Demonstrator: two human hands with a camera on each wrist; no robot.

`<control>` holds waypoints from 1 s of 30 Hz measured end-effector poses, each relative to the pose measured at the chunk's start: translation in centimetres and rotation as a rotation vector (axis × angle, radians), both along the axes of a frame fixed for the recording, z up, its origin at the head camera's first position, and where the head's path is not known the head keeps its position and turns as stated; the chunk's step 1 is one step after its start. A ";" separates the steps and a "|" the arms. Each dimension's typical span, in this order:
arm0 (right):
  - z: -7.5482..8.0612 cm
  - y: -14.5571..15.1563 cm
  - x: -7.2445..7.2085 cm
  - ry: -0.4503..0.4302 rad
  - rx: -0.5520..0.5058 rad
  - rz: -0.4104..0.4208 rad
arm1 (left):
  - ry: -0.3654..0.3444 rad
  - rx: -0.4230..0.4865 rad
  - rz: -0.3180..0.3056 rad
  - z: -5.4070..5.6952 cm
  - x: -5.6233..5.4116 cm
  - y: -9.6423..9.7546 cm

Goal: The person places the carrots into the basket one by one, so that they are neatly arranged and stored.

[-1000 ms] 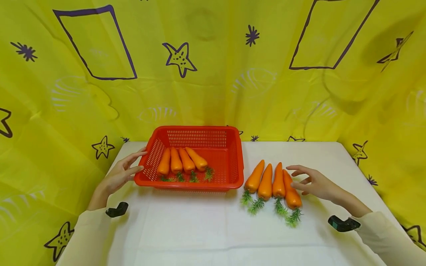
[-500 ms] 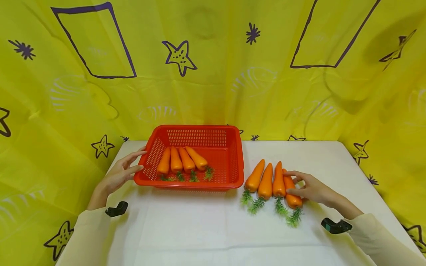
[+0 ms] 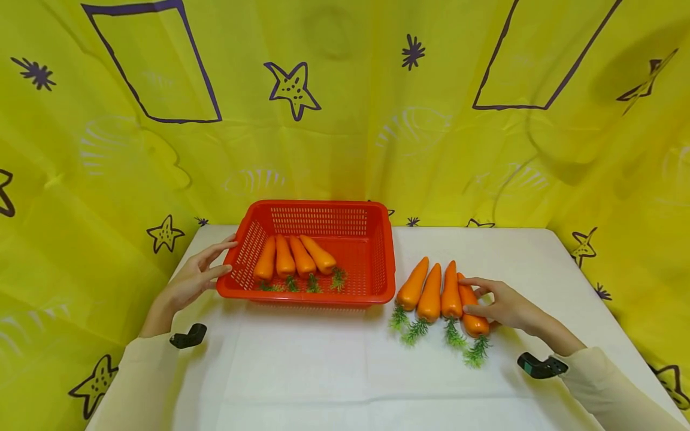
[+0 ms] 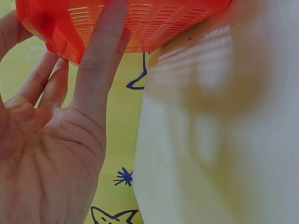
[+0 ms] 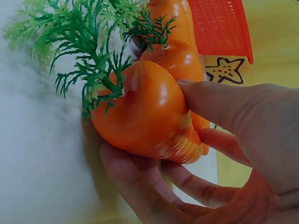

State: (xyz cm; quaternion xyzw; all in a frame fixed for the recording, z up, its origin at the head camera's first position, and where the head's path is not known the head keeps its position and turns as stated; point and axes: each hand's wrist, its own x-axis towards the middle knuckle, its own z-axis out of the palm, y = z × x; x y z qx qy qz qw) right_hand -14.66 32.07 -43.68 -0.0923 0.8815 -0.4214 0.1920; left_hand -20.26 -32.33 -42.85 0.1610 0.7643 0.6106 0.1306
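Right hand (image 3: 504,306) curled round rightmost carrot (image 3: 472,310), thumb on top, fingers beneath; carrot lies on desk (image 3: 323,371), right of red basket (image 3: 385,263). Likely light, stiff, glossy-slick plastic; grip thick middle, not leaves. Left hand (image 3: 188,281) spread against basket's left wall.

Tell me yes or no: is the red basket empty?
No, four carrots lie side by side inside the red basket in the head view, leafy ends toward the person.
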 end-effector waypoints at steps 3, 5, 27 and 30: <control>0.0 0.0 0.1 -0.011 -0.002 -0.012 | -0.002 -0.003 -0.001 0.1 0.0 0.1; 0.1 -0.1 0.1 -0.015 0.000 -0.016 | -0.004 0.000 -0.001 0.1 0.0 0.1; 3.8 2.1 -0.7 -0.083 -0.040 0.092 | -0.008 0.001 0.000 0.0 0.1 -0.3; 5.2 2.6 -1.0 -0.071 -0.047 0.115 | -0.013 0.000 0.001 0.1 0.0 -0.3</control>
